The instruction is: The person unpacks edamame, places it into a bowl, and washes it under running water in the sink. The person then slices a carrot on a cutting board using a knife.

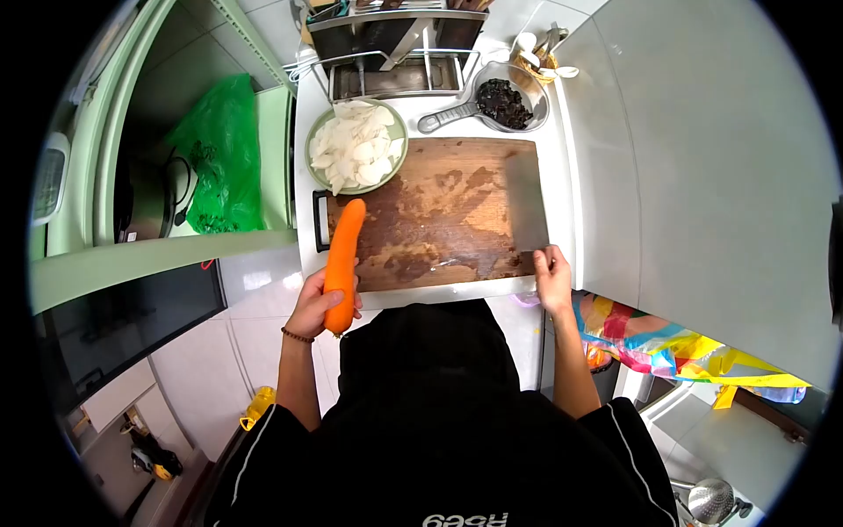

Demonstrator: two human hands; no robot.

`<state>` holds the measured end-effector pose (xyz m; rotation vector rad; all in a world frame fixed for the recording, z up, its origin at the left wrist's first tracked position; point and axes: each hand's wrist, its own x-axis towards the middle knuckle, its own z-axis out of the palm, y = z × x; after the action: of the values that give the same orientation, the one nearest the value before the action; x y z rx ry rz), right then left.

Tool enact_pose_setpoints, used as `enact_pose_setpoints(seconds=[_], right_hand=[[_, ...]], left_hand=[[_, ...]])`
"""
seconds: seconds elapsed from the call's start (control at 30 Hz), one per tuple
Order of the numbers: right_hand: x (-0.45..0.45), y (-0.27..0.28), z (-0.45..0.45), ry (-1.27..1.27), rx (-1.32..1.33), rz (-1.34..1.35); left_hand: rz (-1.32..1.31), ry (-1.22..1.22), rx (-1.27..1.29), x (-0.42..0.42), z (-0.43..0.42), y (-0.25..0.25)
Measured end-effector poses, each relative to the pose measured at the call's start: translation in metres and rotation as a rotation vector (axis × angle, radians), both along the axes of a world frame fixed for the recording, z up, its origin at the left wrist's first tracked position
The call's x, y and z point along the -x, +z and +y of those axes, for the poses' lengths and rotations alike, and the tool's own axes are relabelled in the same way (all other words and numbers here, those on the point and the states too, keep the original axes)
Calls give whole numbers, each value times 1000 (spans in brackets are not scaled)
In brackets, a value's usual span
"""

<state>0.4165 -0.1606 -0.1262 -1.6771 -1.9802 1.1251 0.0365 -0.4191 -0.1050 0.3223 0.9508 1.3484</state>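
Observation:
In my left hand is a whole orange carrot, held near its lower end and pointing away from me over the left edge of the board. My right hand is closed at the board's near right corner, around the handle of a cleaver. Its broad grey blade extends away from me over the right side of the wooden cutting board. The board's surface looks wet and stained. The cleaver's handle is mostly hidden by my fingers.
A green plate of white slices overlaps the board's far left corner. Behind the board stand a strainer-like bowl with dark pieces and a metal rack. A green bag sits on the left shelf; a grey panel rises at right.

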Motion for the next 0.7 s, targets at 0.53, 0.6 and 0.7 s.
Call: enact_pose_setpoints(seconds=[0.53,0.6,0.7], right_hand=[[0,-28,-17,130,69,123],[-1,14,7,26,-161,-109],[-18,16,10,40,-71,-177]], left_hand=[[-96,225,-173,-4,-36,-4],[-92,217,-123,-4,-41,1],[-119,167,-81,-2,-38,-3]])
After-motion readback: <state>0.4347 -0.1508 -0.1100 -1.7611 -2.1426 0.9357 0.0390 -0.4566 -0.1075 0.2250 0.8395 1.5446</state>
